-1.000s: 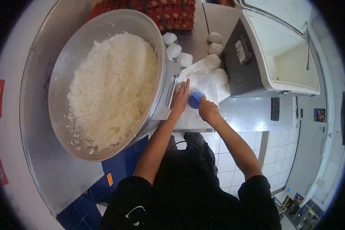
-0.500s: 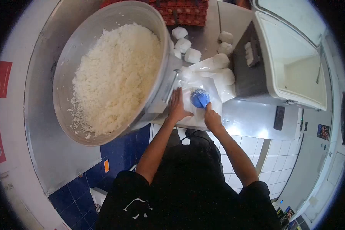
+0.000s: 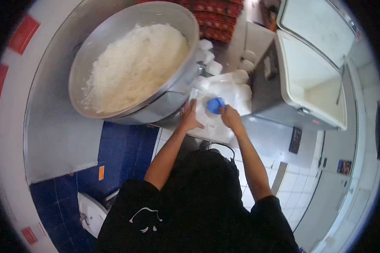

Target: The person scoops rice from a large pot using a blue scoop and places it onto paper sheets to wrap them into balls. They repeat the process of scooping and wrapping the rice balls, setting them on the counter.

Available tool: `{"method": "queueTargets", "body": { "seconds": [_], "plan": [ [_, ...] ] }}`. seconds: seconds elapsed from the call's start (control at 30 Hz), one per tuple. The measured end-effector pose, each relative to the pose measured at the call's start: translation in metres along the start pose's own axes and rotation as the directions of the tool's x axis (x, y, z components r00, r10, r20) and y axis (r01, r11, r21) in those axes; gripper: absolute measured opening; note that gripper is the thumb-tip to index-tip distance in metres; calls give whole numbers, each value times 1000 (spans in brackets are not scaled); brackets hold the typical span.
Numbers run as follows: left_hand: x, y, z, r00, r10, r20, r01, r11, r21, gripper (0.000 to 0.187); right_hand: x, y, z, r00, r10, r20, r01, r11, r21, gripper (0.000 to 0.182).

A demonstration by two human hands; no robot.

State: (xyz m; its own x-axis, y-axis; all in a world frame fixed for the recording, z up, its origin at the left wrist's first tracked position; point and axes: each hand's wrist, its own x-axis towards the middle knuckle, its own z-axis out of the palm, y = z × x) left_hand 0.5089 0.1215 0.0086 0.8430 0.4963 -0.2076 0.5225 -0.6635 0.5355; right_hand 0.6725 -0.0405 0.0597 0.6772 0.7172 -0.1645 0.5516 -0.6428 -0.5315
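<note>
My right hand point(image 3: 230, 117) grips the handle of a blue scoop point(image 3: 215, 105), its bowl down over the white sheets point(image 3: 218, 131) at the counter's front edge. Some white rice seems to lie around the scoop, though blur hides how much. To the left of it my left hand point(image 3: 190, 118) rests on the sheets, fingers spread, holding nothing. Close beside that hand stands a large, tilted metal pot point(image 3: 81, 84) heaped with white rice point(image 3: 135, 67). White wrapped packets point(image 3: 214, 68) sit between the pot and the sheets, with more packets point(image 3: 246, 65) behind.
A grey cooler point(image 3: 288, 80) with its white lid point(image 3: 321, 25) raised stands right of the sheets. Red egg trays point(image 3: 219, 17) are stacked at the back. On the counter's right part lies a dark remote-like object point(image 3: 295, 140). A small white sink point(image 3: 93, 215) is low at left.
The camera view has turned and shifted. The right hand and scoop remain over the sheets, with the scoop turned a little. The left hand stays spread beside the pot.
</note>
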Motion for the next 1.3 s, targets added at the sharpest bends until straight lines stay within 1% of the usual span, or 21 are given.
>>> {"method": "queueTargets", "body": {
  "seconds": [0.03,0.1,0.23,0.3,0.4,0.47,0.53,0.6,0.7,0.73,0.77,0.83,0.87,0.9,0.93,0.97,1.0,1.03,1.17,1.23,1.3],
  "plan": [
    [-6,-3,1,1000,3,29,-3,1000,-10,151,8,23,12,991,-96,-89,105,989,104,50],
    [-9,-4,-6,999,-19,28,19,1000,20,150,12,18,-3,987,72,145,-93,985,146,51],
    [-26,-4,-7,999,46,23,-47,998,45,137,-17,-15,-60,932,258,254,-358,759,543,36],
    [-38,-12,-7,947,305,-101,-290,947,139,113,-26,-14,-91,882,188,433,-472,361,804,27],
    [-59,-23,-22,867,484,120,-487,873,-1,78,-60,-19,-137,929,85,360,-365,365,856,20],
    [-59,-66,14,784,621,15,-621,784,-9,62,-78,-51,-181,982,42,185,-183,468,865,18],
    [-53,-86,27,680,733,-11,-730,679,80,48,-86,-90,-219,997,-72,35,7,520,854,17],
    [-51,-91,18,697,717,-14,-718,696,-16,44,-80,-143,-257,987,-146,-64,132,522,843,18],
    [-55,-78,-18,704,701,113,-706,708,6,37,-80,-260,-280,945,-327,16,244,738,629,26],
    [-49,-88,0,693,716,79,-718,696,-10,29,-72,-290,-280,915,-404,14,347,802,487,31],
    [-35,-105,31,671,740,45,-740,672,-25,24,-50,-310,-261,728,-661,-185,686,701,195,38],
    [1,-121,99,679,664,314,-720,686,105,16,-15,-341,-240,776,-628,54,617,739,-270,39],
    [-3,-116,84,596,789,148,-801,574,169,14,11,-346,-219,800,-589,113,567,682,-462,35],
    [-14,-104,40,529,800,283,-848,516,123,17,24,-364,-211,807,-549,219,562,599,-570,28],
    [-14,-99,39,574,776,261,-809,587,36,13,53,-356,-183,821,-539,191,535,605,-590,25],
    [-4,-114,59,502,862,74,-861,506,-49,13,75,-348,-158,827,-537,168,518,610,-600,23],
    [-1,-111,55,467,873,139,-882,471,2,14,77,-352,-150,820,-544,177,528,600,-600,23],
    [-31,-72,-24,598,762,250,-793,607,47,15,81,-355,-148,814,-546,199,543,591,-597,24],
    [-19,-61,-24,590,737,329,-777,629,-15,15,37,-369,-154,918,-364,160,385,715,-584,27],
    [-20,-61,-17,591,678,437,-761,648,24,15,27,-360,-167,914,-406,-3,380,858,-345,33],
    [-8,-74,18,583,781,227,-808,588,52,12,-26,-351,-215,625,-438,-646,432,883,-181,38]
  ]
}}
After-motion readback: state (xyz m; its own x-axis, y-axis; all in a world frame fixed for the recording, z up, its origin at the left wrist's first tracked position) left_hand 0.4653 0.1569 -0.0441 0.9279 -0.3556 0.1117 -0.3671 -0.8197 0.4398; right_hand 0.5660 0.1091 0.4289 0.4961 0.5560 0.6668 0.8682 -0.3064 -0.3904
